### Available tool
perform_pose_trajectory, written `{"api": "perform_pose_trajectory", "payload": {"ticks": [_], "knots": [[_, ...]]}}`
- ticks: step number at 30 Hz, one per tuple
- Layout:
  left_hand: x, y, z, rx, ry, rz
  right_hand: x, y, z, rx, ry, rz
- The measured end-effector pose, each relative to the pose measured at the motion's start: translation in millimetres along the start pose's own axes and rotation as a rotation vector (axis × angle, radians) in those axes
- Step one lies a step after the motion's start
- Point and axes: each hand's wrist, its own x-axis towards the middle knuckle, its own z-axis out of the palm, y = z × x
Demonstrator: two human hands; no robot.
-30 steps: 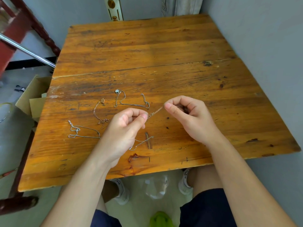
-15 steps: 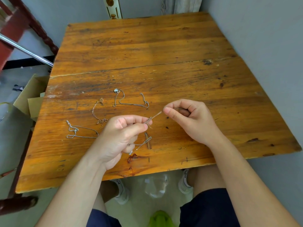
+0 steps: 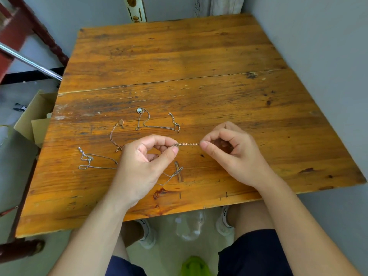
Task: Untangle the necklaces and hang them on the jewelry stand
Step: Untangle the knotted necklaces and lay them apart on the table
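A thin chain necklace (image 3: pixel 189 144) is stretched level between my two hands above the wooden table (image 3: pixel 179 56). My left hand (image 3: pixel 143 166) pinches its clasp end between thumb and forefinger; the rest of the chain droops below that hand to the tabletop. My right hand (image 3: pixel 233 154) pinches the other end with curled fingers. A rose-gold necklace (image 3: pixel 114 136) with a small round pendant lies to the left. A silver necklace (image 3: pixel 157 124) with a pale pendant lies further back. Another silver necklace (image 3: pixel 93 160) lies at the left. No jewelry stand is in view.
A grey wall runs close along the table's right side. A cardboard box (image 3: pixel 33 118) sits on the floor at the left, beside a metal pole (image 3: pixel 29 62) and dark red wooden furniture. My knees and white shoes show under the near table edge.
My right hand had let go of the chain half a second ago; now it pinches the end again. The chain is pulled straight and level between both hands.
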Motion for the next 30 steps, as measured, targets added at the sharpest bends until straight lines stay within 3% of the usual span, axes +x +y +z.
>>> {"api": "perform_pose_trajectory", "payload": {"ticks": [7,13,22,30], "knots": [[-3,-5,-1,0.169,0.025,0.122,-8,1,4,-0.107,-0.005,-0.072],[-7,-8,-1,0.392,-0.067,0.175,-21,1,2,-0.246,-0.034,-0.093],[-7,-17,5,0.496,-0.146,0.213,-31,7,6,-0.451,-0.002,-0.096],[-5,-17,3,0.562,-0.19,0.24,-28,-1,19,-0.297,-0.01,-0.156]]}}
